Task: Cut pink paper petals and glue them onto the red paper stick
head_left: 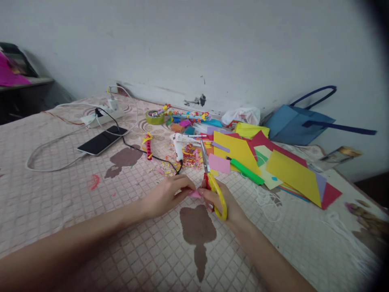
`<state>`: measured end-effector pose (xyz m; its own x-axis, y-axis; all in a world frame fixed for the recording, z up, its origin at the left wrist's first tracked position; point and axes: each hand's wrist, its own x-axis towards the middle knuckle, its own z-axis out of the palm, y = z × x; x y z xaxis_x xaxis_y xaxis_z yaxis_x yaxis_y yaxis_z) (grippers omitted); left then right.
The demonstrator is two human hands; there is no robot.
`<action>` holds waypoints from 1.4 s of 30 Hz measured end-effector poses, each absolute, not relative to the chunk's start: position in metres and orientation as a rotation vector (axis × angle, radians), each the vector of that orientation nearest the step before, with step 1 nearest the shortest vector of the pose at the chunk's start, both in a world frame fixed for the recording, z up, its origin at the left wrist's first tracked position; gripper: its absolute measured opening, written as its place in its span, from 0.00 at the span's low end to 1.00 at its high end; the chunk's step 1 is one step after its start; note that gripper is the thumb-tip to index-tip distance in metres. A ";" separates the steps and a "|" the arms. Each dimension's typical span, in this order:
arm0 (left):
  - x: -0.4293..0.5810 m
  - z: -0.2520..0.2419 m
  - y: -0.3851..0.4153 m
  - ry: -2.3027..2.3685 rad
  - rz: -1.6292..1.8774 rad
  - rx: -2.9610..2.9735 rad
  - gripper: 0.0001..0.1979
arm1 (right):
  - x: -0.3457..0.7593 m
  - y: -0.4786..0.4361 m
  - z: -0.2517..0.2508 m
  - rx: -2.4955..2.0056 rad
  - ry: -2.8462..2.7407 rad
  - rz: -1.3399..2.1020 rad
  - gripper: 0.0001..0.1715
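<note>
Between the fingertips of both my hands is a small pink piece of paper (195, 194). My left hand (170, 194) pinches it from the left, thumb and fingers together. My right hand (223, 198) meets it from the right and also carries scissors (216, 188) with yellow and red handles, their blades pointing up and away. Just beyond the hands lies a white glue gun (179, 148) with a black cord, beside a pile of tiny coloured paper scraps (193, 157). A pink paper rectangle (219, 163) is right of the blades.
A green cutter (246, 171) and yellow sheets (237, 150) lie to the right, near white string (267, 202) and a blue bag (299, 123). Green tape (154, 117) stands at the back. A phone (102, 140) and a power strip (103, 117) with cables are at left.
</note>
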<state>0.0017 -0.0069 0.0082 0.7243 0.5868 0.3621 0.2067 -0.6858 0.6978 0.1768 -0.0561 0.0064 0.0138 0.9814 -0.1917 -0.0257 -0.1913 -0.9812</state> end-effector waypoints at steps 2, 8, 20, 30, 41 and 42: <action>0.003 0.008 -0.006 0.642 0.750 2.105 0.08 | 0.176 -0.056 0.008 -1.344 -1.074 1.331 0.15; 0.008 0.009 -0.010 0.660 0.598 1.549 0.09 | 0.174 -0.056 0.002 -1.351 -1.080 1.175 0.16; 0.012 0.003 -0.007 0.761 0.638 1.208 0.15 | 0.175 -0.058 -0.005 -1.323 -1.081 1.126 0.16; 0.010 0.006 -0.007 0.757 0.605 1.310 0.15 | 0.175 -0.057 -0.006 -1.272 -1.050 1.208 0.15; 0.011 0.006 -0.006 0.783 0.689 1.355 0.15 | 0.169 -0.060 -0.005 -1.308 -1.105 1.243 0.15; 0.011 0.006 -0.006 0.768 0.685 1.373 0.15 | 0.169 -0.061 -0.005 -1.295 -1.105 1.252 0.15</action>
<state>0.0105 -0.0064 0.0061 0.5879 0.8052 -0.0771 0.0153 0.0843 0.9963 0.1694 -0.0606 -0.0049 0.0526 0.9933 -0.1026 -0.0218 -0.1015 -0.9946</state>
